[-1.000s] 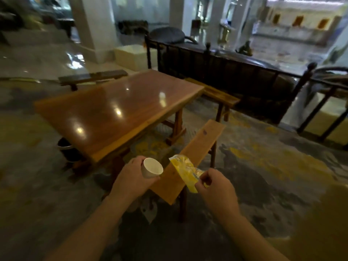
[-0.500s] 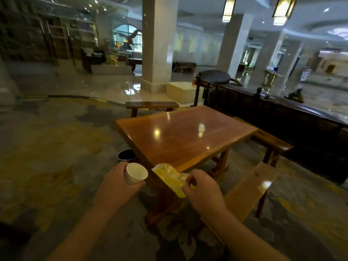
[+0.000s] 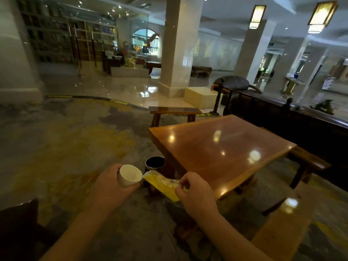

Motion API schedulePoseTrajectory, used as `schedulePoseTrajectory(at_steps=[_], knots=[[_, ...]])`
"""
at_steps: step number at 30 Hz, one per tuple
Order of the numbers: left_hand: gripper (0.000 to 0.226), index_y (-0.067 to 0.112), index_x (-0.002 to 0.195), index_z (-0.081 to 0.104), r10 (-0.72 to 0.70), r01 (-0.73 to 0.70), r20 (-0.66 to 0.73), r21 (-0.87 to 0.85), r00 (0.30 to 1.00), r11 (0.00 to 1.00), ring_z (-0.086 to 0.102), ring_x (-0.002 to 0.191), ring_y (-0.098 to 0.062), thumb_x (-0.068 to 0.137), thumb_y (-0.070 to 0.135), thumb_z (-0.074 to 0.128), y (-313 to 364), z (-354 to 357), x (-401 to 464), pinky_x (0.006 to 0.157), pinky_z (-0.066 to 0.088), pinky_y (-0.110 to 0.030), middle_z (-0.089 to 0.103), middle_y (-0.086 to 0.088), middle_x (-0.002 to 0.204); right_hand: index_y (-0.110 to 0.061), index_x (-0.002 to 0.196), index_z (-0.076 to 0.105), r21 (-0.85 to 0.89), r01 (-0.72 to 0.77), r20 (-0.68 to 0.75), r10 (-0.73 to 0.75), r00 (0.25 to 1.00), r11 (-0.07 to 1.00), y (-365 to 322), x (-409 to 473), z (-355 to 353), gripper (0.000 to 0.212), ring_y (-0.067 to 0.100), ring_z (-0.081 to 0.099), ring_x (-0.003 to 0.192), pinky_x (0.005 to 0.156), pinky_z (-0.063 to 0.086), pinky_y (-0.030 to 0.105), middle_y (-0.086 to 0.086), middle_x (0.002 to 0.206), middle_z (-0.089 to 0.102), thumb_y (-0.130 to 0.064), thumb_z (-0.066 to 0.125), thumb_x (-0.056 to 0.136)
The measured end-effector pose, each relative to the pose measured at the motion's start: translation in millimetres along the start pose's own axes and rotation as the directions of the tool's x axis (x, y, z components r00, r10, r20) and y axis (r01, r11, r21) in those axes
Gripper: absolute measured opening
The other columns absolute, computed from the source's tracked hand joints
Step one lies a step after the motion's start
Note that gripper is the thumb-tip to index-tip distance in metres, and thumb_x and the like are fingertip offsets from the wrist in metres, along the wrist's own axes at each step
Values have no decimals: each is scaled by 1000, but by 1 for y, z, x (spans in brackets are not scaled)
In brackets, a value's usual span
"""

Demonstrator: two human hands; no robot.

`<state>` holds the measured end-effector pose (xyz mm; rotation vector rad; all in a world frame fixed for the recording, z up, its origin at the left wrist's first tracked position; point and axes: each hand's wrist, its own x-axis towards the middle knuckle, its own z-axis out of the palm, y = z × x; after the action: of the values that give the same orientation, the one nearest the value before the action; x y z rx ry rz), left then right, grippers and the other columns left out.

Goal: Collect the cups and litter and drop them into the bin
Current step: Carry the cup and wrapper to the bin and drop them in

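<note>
The left hand [image 3: 111,185] is wrapped around a small white paper cup [image 3: 129,175], fingers closed on its side wall so the open mouth tips forward and to the right. The right hand [image 3: 195,193] is pinched shut on one end of a yellow plastic wrapper [image 3: 162,182], thumb and forefinger nipping the film so the rest of it stretches out toward the cup; its free end comes close to the cup's rim, though I cannot tell whether they touch. Both pieces are carried low and together in front of the body, which looks like a way to bring them over one spot. That spot is probably the dark round bin [image 3: 154,163] standing on the patterned carpet just beside the near corner of the polished wooden table [image 3: 226,153], a little beyond the cup. The table top shows only light reflections, so the collecting seems done here and the drop is what remains.
</note>
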<state>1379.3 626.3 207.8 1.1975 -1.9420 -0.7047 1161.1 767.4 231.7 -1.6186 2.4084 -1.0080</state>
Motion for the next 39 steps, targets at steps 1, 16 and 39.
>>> schedulePoseTrajectory(at_steps=[1,16,39], knots=[[61,32,110,55,-4,4,4,5,1000,1000,59,91,-13,61,54,86,-8,-1,7,72,54,-40,62,7,105,-39,76,52,-1,-6,6,6,1000,1000,-2,9,8,23,2,58,73,55,42,16,-14,80,58,-31,72,86],[68,35,114,52,-199,194,21,136,980,972,58,96,-14,59,63,80,-133,44,234,75,56,-38,60,8,111,-34,81,58,95,-44,150,29,988,995,22,261,168,15,7,59,69,61,57,31,-10,79,60,-30,72,87],[80,29,118,53,-232,206,246,130,941,970,58,97,-18,51,64,80,-374,76,705,78,54,-38,62,3,114,-34,79,57,-54,-247,118,252,960,967,-52,649,417,18,8,60,58,46,47,19,-11,73,61,-29,73,86]])
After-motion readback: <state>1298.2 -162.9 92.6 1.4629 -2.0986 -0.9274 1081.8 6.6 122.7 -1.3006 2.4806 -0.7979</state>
